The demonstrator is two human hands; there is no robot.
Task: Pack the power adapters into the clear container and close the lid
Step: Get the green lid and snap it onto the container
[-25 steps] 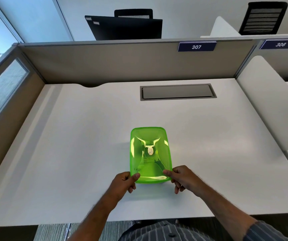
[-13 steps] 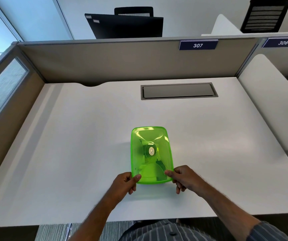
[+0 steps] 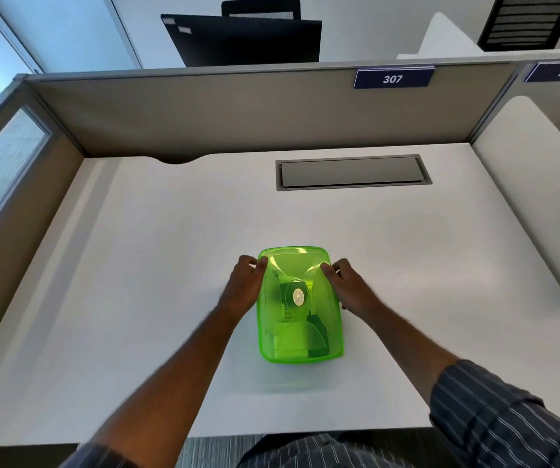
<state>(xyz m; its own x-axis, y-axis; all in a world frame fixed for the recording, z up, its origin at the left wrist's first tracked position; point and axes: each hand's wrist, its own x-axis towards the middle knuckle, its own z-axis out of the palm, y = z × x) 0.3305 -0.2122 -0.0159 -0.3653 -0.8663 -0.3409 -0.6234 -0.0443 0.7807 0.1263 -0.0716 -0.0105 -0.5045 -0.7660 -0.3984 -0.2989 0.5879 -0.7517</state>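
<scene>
Green see-through lid on box | dark shapes inside, blurry | left hand, right hand pinching far lid corners | white desk

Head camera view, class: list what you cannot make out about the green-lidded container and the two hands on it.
- Contents of the container: the tinted green lid blurs the shapes beneath; their number is unclear.
- Whether the lid is fully latched: no rim gap is resolvable.
- Left hand and right hand: fingertips beyond the lid's far corners are hidden.
- Label: too small to read.
</scene>
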